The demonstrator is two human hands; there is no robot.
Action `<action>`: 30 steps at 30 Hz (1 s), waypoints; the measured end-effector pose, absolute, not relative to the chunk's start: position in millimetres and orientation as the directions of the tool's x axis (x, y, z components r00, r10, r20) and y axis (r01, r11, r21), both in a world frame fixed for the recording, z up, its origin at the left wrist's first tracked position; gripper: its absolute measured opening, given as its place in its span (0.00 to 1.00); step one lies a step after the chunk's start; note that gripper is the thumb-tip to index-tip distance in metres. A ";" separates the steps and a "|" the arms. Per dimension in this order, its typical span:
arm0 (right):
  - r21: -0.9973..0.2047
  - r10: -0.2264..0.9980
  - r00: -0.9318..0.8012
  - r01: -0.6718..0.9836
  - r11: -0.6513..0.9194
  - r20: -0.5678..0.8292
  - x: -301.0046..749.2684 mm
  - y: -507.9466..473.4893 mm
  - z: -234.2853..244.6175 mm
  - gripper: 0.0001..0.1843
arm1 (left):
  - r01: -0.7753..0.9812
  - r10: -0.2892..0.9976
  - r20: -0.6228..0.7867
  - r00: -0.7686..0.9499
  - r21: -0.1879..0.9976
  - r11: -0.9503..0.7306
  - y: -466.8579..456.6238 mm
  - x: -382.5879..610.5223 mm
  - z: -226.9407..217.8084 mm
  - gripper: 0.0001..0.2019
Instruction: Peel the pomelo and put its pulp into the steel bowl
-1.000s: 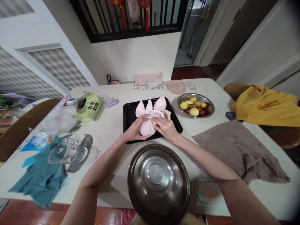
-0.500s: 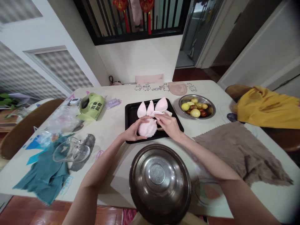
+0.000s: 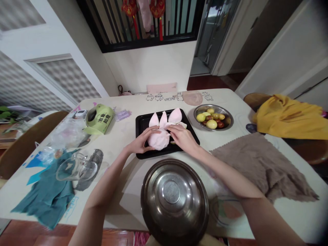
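1. Worktop (image 3: pixel 115 150): pale, spanning the frame.
2. Left hand (image 3: pixel 140 141), left of centre: fingers clamped around pale pink ball (image 3: pixel 159 141), located at black tray (image 3: pixel 141 124), frame centre.
3. Right hand (image 3: pixel 183 136), right of centre: fingers bunched at ball's upper right; grip cannot be determined.
4. Judgement: peeling in hand; next move calls for steady left support, careful right-hand pull.

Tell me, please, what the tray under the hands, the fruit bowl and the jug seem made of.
Tray: probably dark-coated metal, being smooth, black and slightly glossy. Fruit bowl: likely polished stainless steel, silvery with reflections. Jug: clear glass or plastic; the teal cloth shows through.
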State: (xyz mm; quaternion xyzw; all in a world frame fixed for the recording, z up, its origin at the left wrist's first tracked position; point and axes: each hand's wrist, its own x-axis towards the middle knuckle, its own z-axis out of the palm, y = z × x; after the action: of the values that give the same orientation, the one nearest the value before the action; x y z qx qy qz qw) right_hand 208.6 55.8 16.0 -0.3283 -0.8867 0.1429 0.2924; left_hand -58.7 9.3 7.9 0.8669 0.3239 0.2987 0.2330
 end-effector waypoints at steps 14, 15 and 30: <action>-0.430 0.653 -0.688 0.509 0.746 0.318 207.8 42.7 26.7 0.20 | 0.494 0.747 0.510 0.426 0.561 -0.664 0.0 -24.2 -4.6 0.32; -0.416 0.643 -0.701 0.509 0.754 0.308 209.0 43.5 27.6 0.20 | 0.503 0.743 0.533 0.406 0.549 -0.668 -0.7 -20.0 -8.5 0.31; -0.200 0.635 -0.704 0.605 0.771 0.318 191.3 29.5 15.8 0.19 | 0.725 0.702 0.669 0.246 0.353 -0.591 -8.1 2.5 -33.4 0.34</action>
State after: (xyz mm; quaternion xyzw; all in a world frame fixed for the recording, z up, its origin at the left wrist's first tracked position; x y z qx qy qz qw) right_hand 191.3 29.5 15.8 -0.3362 -0.9221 0.0404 0.1871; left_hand 2.5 -8.1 -33.4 0.7891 0.4521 0.4156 -0.0142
